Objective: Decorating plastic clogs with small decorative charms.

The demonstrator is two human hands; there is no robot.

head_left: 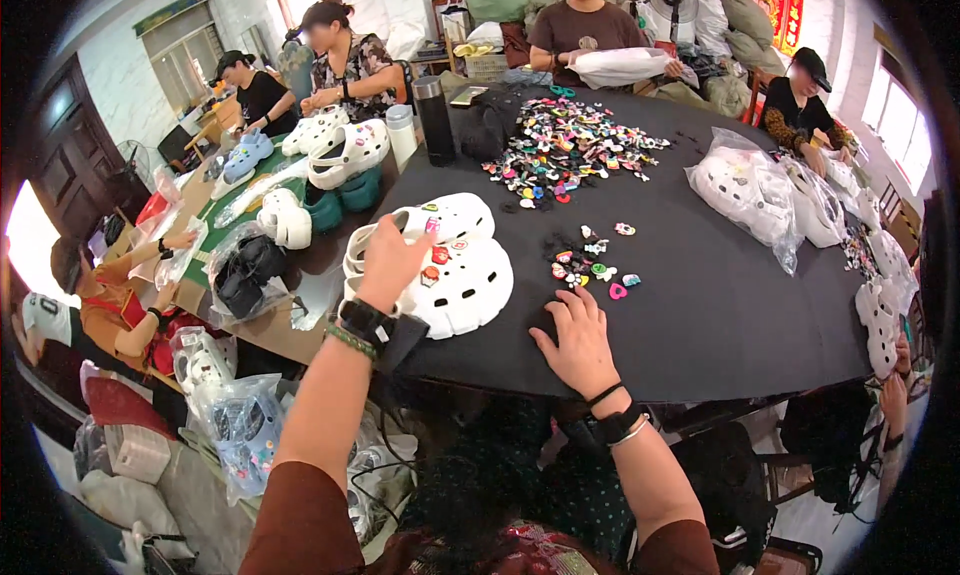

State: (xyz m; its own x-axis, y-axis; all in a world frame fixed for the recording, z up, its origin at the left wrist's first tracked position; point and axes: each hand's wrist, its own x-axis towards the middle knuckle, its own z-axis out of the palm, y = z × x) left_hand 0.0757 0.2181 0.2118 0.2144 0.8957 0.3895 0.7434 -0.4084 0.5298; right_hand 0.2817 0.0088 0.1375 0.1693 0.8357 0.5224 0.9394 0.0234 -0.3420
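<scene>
A pair of white clogs lies on the black table in front of me, the near clog [470,293] beside the far clog [462,215]. Small colourful charms sit in holes on their uppers. My left hand [393,260] curls over the near clog's opening edge, its fingertips close to the charms; what lies under the fingers is partly hidden. On the tabletop, my right hand [577,343] rests with fingers spread, holding nothing. Just beyond its fingertips is a small pile of loose shoe charms [585,262], with a pink heart charm [617,291] nearest.
A large heap of charms [570,150] covers the table's far middle. Behind the clogs stand a black bottle [434,122] and a white bottle [401,135]. Bagged white clogs [742,190] lie at the right. Several people sit or stand around the tables; more clogs [347,155] are stacked left.
</scene>
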